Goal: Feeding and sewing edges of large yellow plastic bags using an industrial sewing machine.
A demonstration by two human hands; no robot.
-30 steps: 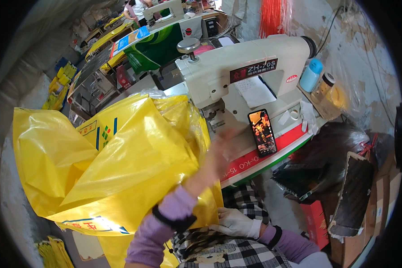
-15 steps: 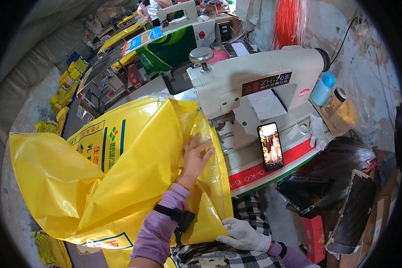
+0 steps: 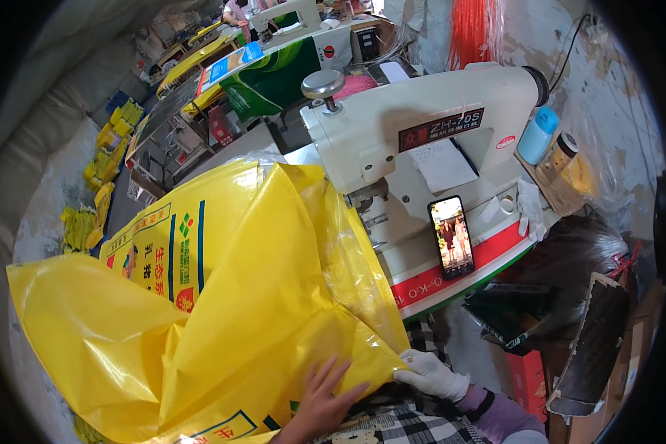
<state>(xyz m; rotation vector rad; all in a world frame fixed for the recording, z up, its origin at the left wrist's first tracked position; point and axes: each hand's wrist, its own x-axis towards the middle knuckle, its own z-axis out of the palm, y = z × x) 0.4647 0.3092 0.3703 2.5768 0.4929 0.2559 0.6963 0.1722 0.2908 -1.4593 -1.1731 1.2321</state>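
A large glossy yellow plastic-coated sack spreads across the left and middle, its far part lying at the sewing machine. My bare left hand rests on the sack near its lower edge, fingers spread. At the sack's near right corner, my right hand, in a white glove, pinches the edge between thumb and fingers. A clear plastic liner shows along the sack's right side. The machine's needle area is just beside the sack's far right edge.
A lit phone leans on the machine bed. Paper, a white glove and a blue bottle lie or stand nearby. Boxes and plastic fill the lower right. Another person stands at the far back.
My left hand has slid down the sack toward me, away from the machine side. My right hand has moved slightly right and up with the corner, drawing the sack's edge along.
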